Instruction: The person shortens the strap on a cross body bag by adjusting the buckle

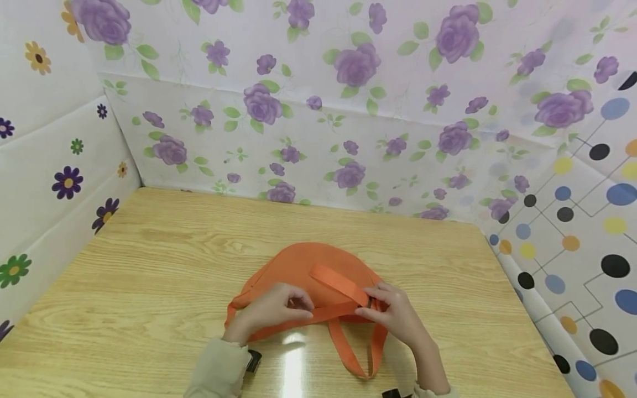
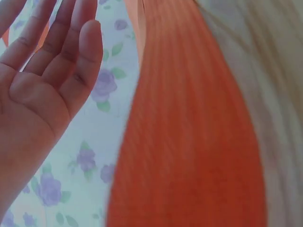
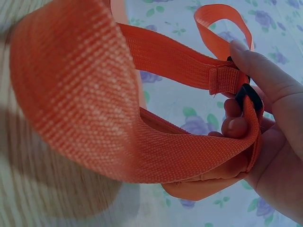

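Note:
An orange bag (image 1: 303,262) with webbing straps lies on the table in the head view. My right hand (image 1: 395,312) pinches the strap (image 3: 175,56) beside a black plastic slider (image 3: 249,97), thumb on one side and fingertips behind. A loop of that webbing stands up above the fingers; another loop (image 1: 343,348) hangs toward the table's near side. My left hand (image 1: 278,307) is over the bag's left part, close to the long strap. In the left wrist view its fingers are loosely bent with nothing between them, and a blurred orange strap (image 2: 184,123) passes alongside.
The bag rests on a wood-grain table (image 1: 174,265). A flowered sheet (image 1: 298,110) rises behind it, with a daisy-patterned sheet (image 1: 45,155) at left and a dotted one (image 1: 587,265) at right. A small black device (image 1: 254,361) shows at the left sleeve.

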{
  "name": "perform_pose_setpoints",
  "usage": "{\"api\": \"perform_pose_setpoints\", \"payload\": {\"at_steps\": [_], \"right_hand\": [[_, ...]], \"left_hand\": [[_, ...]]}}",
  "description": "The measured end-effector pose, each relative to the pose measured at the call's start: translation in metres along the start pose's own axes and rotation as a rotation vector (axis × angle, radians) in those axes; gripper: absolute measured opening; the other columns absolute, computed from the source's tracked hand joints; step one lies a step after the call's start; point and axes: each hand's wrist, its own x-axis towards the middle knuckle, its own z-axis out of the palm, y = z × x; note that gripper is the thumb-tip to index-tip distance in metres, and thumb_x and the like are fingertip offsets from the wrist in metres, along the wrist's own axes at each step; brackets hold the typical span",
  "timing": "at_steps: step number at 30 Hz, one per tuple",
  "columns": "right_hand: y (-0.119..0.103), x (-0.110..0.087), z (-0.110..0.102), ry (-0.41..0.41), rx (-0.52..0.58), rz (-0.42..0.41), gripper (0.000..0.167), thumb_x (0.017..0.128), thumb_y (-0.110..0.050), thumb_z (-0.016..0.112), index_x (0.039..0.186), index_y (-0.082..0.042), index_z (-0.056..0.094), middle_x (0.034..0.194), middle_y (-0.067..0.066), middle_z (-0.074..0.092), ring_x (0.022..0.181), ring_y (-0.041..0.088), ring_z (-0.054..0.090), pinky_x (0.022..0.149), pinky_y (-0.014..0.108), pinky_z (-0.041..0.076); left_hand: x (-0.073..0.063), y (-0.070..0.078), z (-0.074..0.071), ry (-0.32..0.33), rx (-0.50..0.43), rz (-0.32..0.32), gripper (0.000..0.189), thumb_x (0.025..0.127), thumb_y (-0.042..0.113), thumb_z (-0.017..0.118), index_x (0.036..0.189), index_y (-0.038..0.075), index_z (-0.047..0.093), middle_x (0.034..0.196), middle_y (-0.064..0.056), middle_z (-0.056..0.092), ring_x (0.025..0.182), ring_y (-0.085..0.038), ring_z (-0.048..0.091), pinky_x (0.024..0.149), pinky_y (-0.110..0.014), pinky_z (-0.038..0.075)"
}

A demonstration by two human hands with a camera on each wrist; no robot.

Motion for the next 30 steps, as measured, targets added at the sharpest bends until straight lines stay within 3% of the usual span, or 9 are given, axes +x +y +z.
{"api": "perform_pose_setpoints", "payload": {"at_steps": [9, 16, 23, 30], "right_hand": [[-0.001, -0.001, 0.0, 0.002, -0.001, 0.03, 0.031, 0.073, -0.026, 0.074, 0.098, -0.009, 0.068, 0.078, -0.012, 0.051, 0.063, 0.003, 0.038, 0.049, 0.02, 0.036], [-0.001, -0.001, 0.0, 0.001, 0.0, 0.029, 0.032, 0.073, -0.025, 0.074, 0.099, -0.007, 0.068, 0.077, -0.012, 0.05, 0.062, 0.003, 0.037, 0.049, 0.02, 0.035], [0.0, 0.0, 0.001, 0.009, -0.007, 0.033, 0.033, 0.072, -0.026, 0.074, 0.098, -0.006, 0.068, 0.074, -0.012, 0.048, 0.061, 0.003, 0.036, 0.048, 0.019, 0.034], [0.0, 0.001, 0.002, 0.013, 0.0, 0.026, 0.032, 0.072, -0.025, 0.074, 0.098, -0.008, 0.068, 0.073, -0.012, 0.048, 0.061, 0.002, 0.036, 0.047, 0.019, 0.035]], "left_hand": [[0.021, 0.004, 0.014, -0.021, 0.17, 0.082, 0.021, 0.081, 0.017, 0.068, 0.098, 0.006, 0.064, 0.094, -0.001, 0.062, 0.085, -0.015, 0.057, 0.073, -0.025, 0.046], [0.029, 0.007, 0.021, -0.041, 0.183, 0.099, 0.031, 0.08, 0.015, 0.068, 0.109, 0.007, 0.061, 0.105, -0.004, 0.06, 0.092, -0.017, 0.056, 0.078, -0.03, 0.045], [0.035, 0.007, 0.027, -0.085, 0.282, 0.13, 0.043, 0.077, 0.013, 0.071, 0.118, 0.011, 0.057, 0.116, 0.0, 0.055, 0.101, -0.014, 0.052, 0.086, -0.028, 0.041], [0.037, 0.008, 0.032, -0.115, 0.268, 0.118, 0.053, 0.077, 0.012, 0.071, 0.126, 0.013, 0.051, 0.126, 0.002, 0.049, 0.112, -0.014, 0.046, 0.092, -0.029, 0.037]]}}
